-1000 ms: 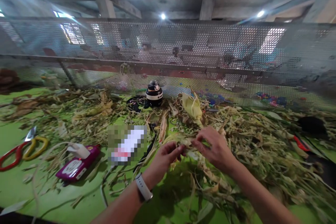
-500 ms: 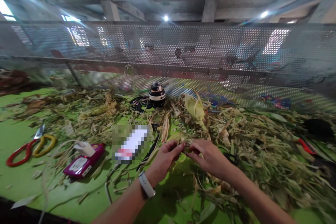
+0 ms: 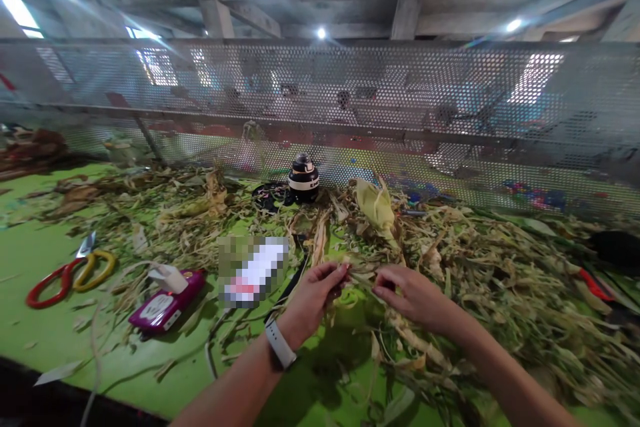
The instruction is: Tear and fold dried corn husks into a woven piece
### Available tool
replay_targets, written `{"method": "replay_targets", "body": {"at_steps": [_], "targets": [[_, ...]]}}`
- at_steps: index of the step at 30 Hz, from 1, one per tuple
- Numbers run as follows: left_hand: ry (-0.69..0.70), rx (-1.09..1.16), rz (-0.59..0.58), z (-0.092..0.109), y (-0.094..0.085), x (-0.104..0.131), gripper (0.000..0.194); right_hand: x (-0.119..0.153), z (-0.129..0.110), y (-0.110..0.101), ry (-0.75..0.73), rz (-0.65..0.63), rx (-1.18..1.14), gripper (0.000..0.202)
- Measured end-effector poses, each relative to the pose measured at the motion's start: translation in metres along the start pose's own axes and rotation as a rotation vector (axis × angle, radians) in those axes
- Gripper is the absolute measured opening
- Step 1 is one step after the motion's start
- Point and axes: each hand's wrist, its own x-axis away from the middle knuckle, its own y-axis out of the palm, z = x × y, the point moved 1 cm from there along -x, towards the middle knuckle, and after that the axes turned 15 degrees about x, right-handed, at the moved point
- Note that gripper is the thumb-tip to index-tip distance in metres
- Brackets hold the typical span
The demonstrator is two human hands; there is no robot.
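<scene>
My left hand (image 3: pixel 317 297), with a pale watch band (image 3: pixel 280 344) at its wrist, is pinched shut over the green table (image 3: pixel 310 383). My right hand (image 3: pixel 413 297) is closed too, a short way to the right. A thin, pale strip of dried husk (image 3: pixel 361 276) stretches between the fingertips of both hands. Its exact ends are hidden by the fingers. Just behind the hands stands a yellowish husk-wrapped bundle (image 3: pixel 376 207), its broad leaves pointing up. Loose dried husk strips (image 3: pixel 480 280) are heaped around my right hand and forearm.
Scissors (image 3: pixel 65 278) with red and yellow handles lie at the left. Beside them are a purple power bank (image 3: pixel 167 303) with a white plug and a blurred-out flat object (image 3: pixel 257 270). A black jar (image 3: pixel 303 180) stands before the perforated metal screen (image 3: pixel 230 90).
My right hand has moved away to the right from my left hand, widening the gap between the fingertips. The view has shifted slightly, so the surroundings sit a little further right.
</scene>
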Motion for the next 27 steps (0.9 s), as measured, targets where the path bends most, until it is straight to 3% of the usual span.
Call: {"method": "replay_targets", "body": {"at_steps": [3,5,8,13,18,21,25,27], "targets": [[0.019,0.054,-0.018,-0.001,0.001,0.001,0.029,0.001,-0.012,0.002,0.12,0.263,0.178,0.011],[0.028,0.082,-0.025,-0.003,0.003,0.003,0.028,0.003,-0.025,0.008,0.121,0.364,0.209,0.018],[0.005,0.174,-0.029,-0.007,0.006,0.005,0.024,0.003,-0.042,0.024,0.075,0.286,0.058,0.023],[-0.074,0.233,-0.06,-0.013,0.007,0.008,0.023,-0.004,-0.047,0.045,0.239,0.134,-0.32,0.025],[-0.073,0.272,-0.028,-0.017,0.004,0.003,0.02,-0.007,-0.046,0.054,0.26,-0.003,-0.782,0.02],[-0.031,0.325,-0.01,-0.015,0.003,0.0,0.018,-0.005,-0.05,0.055,0.229,-0.088,-0.851,0.017],[-0.05,0.329,-0.021,-0.013,0.007,0.005,0.021,-0.003,-0.051,0.047,0.274,0.064,-0.718,0.017],[-0.104,0.328,-0.04,-0.015,0.01,0.009,0.022,-0.005,-0.05,0.047,0.268,0.098,-0.772,0.015]]}}
